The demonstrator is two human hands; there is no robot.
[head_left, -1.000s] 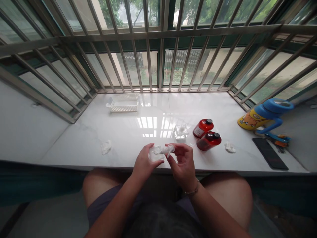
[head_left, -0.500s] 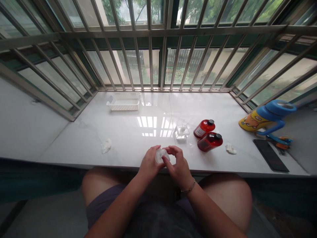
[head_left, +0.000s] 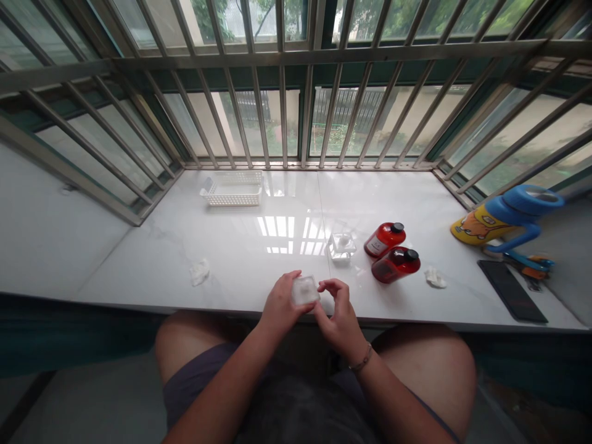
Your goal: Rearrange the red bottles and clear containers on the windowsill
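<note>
My left hand (head_left: 281, 303) grips a small clear square glass bottle (head_left: 305, 290) above the near edge of the white marble sill (head_left: 259, 259). A round white spot shows at the bottle's middle. My right hand (head_left: 340, 312) has curled fingers against the bottle's right side. A second clear square bottle (head_left: 343, 248) stands on the sill beyond my hands. Just right of it are two red-brown bottles with black caps (head_left: 385, 239) (head_left: 396, 264).
Crumpled white tissues (head_left: 199, 272) (head_left: 435, 277) lie on either side of my hands. A white plastic basket (head_left: 231, 192) stands at the back, a yellow and blue cup (head_left: 490, 222) and a black phone (head_left: 512, 300) at right. Metal window bars (head_left: 296, 105) line the far side.
The small white piece my right hand held apart from the bottle a second ago no longer shows separately. The bottle now lies flat-on between my hands, and my hands have moved slightly apart.
</note>
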